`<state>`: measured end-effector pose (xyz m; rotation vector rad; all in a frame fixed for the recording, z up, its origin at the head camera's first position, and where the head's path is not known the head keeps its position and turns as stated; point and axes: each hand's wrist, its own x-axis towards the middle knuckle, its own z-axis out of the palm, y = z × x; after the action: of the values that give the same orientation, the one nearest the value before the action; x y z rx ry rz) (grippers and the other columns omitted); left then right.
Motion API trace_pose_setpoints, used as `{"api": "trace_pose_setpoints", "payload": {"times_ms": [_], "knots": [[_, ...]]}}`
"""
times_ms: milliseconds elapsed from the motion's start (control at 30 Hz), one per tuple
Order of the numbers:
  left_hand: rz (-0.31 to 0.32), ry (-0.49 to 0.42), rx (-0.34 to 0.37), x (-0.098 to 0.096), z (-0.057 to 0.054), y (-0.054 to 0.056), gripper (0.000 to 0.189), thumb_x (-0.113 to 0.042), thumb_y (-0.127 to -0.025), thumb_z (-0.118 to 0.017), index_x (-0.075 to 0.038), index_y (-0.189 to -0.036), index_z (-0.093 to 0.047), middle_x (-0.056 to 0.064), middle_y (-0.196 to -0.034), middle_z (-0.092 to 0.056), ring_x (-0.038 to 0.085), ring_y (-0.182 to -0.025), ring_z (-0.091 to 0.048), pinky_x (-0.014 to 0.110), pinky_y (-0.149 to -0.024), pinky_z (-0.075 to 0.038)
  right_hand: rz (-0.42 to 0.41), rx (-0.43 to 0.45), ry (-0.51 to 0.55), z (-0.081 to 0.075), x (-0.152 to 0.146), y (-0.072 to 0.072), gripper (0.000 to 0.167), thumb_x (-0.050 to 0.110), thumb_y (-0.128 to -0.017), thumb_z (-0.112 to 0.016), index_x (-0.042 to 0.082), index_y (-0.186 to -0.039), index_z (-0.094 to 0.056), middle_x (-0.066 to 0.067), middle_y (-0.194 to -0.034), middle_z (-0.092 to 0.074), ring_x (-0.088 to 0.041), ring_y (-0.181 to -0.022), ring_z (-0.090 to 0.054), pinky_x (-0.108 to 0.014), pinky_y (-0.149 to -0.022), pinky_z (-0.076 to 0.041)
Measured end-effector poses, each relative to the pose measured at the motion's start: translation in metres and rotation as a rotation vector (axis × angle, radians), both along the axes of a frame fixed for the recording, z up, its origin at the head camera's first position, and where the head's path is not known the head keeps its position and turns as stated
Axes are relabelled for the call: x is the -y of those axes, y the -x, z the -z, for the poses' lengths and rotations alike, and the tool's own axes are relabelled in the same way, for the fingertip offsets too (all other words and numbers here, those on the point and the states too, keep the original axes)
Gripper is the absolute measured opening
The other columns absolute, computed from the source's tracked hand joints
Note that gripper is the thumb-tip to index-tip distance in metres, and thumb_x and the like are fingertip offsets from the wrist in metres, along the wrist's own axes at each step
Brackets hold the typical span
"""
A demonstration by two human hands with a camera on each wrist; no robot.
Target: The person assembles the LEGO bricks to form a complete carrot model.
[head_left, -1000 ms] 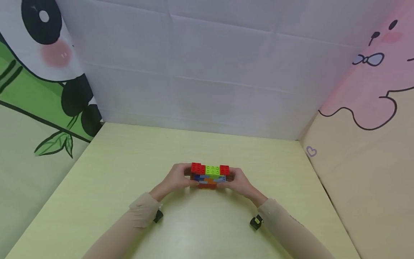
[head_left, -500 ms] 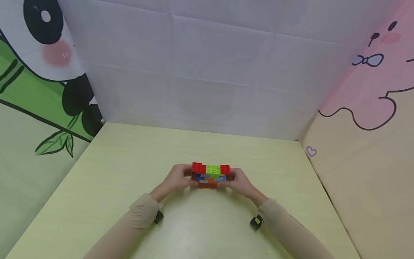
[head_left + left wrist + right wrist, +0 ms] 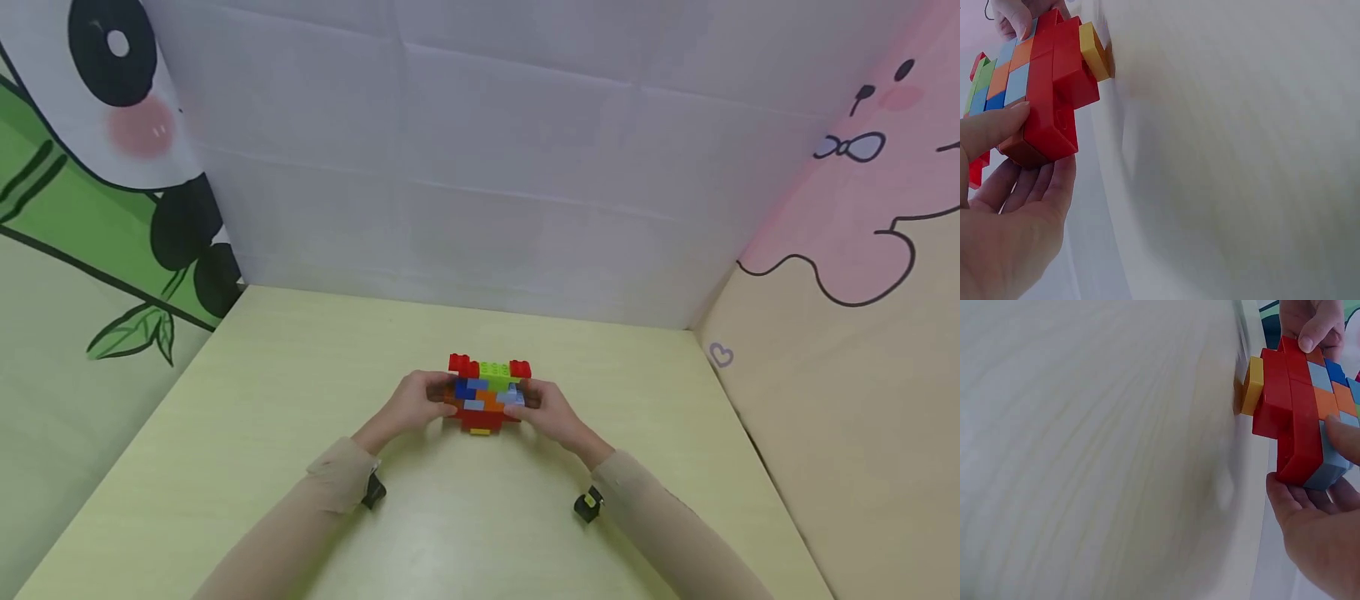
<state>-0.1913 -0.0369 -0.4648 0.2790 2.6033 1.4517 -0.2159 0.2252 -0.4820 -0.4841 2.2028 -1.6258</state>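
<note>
A block build of toy bricks (image 3: 480,398) stands upright at the middle of the table, red and lime green on top, blue, light blue and orange in the middle, red below. A small yellow brick (image 3: 1095,51) forms its foot, close to the tabletop in both wrist views. My left hand (image 3: 417,401) grips the build's left end, thumb on the front face and fingers behind. On the right end my right hand (image 3: 552,410) grips it the same way. The wrist views show the fingers (image 3: 1300,495) curling behind the lower red and light blue bricks.
The pale wooden table (image 3: 480,525) surrounds the build. A white wall sheet (image 3: 480,167) rises behind it. Printed side panels stand left, with a panda figure (image 3: 112,50), and right, with a pink figure (image 3: 847,225). Small black devices (image 3: 588,505) sit at the wrists.
The build has tipped back from leaning toward me, so more of its front face and the yellow foot show. Both hands moved with it, still gripping its ends. The head view shifted slightly.
</note>
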Motion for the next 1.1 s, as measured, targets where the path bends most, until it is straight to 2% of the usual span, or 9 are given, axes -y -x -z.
{"api": "trace_pose_setpoints", "payload": {"times_ms": [200,300,567,700,900,1100], "knots": [[-0.049,-0.008,0.059,0.000,0.000,0.011,0.050,-0.003,-0.083,-0.072,-0.001,-0.131,-0.057,0.010,-0.123,-0.061,0.025,-0.108,-0.059,0.036,-0.088,-0.048,0.038,-0.006,-0.026,-0.002,0.006,0.008,0.054,0.019,-0.091,-0.067,-0.002,-0.137,-0.047,-0.015,-0.131,-0.054,-0.026,-0.112,-0.056,-0.034,-0.090,-0.047],[-0.069,-0.006,0.077,0.001,0.002,0.016,0.050,-0.005,-0.084,-0.071,-0.002,-0.132,-0.056,0.011,-0.125,-0.060,0.026,-0.110,-0.057,0.037,-0.090,-0.047,0.050,-0.003,-0.046,-0.003,0.008,0.011,0.052,0.017,-0.092,-0.066,0.001,-0.138,-0.048,-0.012,-0.133,-0.053,-0.025,-0.114,-0.054,-0.034,-0.091,-0.046],[-0.143,0.029,0.127,-0.006,-0.004,0.024,0.048,-0.009,-0.087,-0.069,-0.003,-0.133,-0.055,0.013,-0.129,-0.056,0.030,-0.117,-0.050,0.042,-0.095,-0.043,0.120,-0.038,-0.206,-0.004,0.016,0.021,0.051,0.022,-0.093,-0.064,0.006,-0.139,-0.048,-0.007,-0.132,-0.054,-0.024,-0.117,-0.050,-0.037,-0.094,-0.045],[-0.148,0.060,0.129,-0.006,-0.004,0.025,0.048,-0.009,-0.088,-0.067,-0.002,-0.133,-0.054,0.015,-0.132,-0.054,0.031,-0.120,-0.047,0.044,-0.098,-0.040,0.139,-0.021,-0.250,-0.001,0.020,0.023,0.052,0.024,-0.094,-0.063,0.007,-0.140,-0.048,-0.009,-0.132,-0.053,-0.025,-0.117,-0.049,-0.037,-0.094,-0.044],[-0.144,0.104,0.143,-0.007,0.000,0.028,0.047,-0.014,-0.091,-0.064,-0.003,-0.136,-0.052,0.015,-0.130,-0.054,0.029,-0.115,-0.048,0.040,-0.091,-0.046,0.154,-0.010,-0.305,0.001,0.022,0.024,0.053,0.029,-0.094,-0.062,0.007,-0.140,-0.048,-0.009,-0.130,-0.054,-0.023,-0.112,-0.049,-0.036,-0.090,-0.047],[-0.131,0.110,0.137,-0.007,0.002,0.030,0.053,-0.019,-0.092,-0.064,-0.011,-0.141,-0.047,0.014,-0.129,-0.055,0.029,-0.113,-0.049,0.040,-0.091,-0.046,0.156,0.002,-0.309,0.002,0.023,0.027,0.052,0.030,-0.094,-0.062,0.008,-0.139,-0.050,-0.008,-0.129,-0.055,-0.024,-0.110,-0.049,-0.036,-0.090,-0.047]]}}
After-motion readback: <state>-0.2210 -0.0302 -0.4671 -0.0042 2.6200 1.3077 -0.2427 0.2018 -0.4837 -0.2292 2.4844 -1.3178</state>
